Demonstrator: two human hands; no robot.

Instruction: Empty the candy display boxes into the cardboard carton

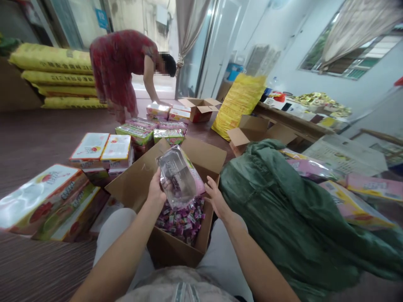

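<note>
My left hand (156, 188) grips the left side of a clear plastic box (178, 178) with a pink and green printed side. It is tilted above an open cardboard carton (138, 172) between my knees. Inside the carton lies a heap of small purple-wrapped candies (185, 222). Close to the box's right side is my right hand (217, 196), its fingers apart and bent, with nothing visible in it. Whether its fingertips touch the box I cannot tell.
Printed boxes (63, 197) are stacked at left. A green sack (270, 218) lies at right beside more packages (355, 201). Further back, a person in red (126, 63) bends over packs near another carton (201, 111). Yellow sacks (59, 77) stand behind.
</note>
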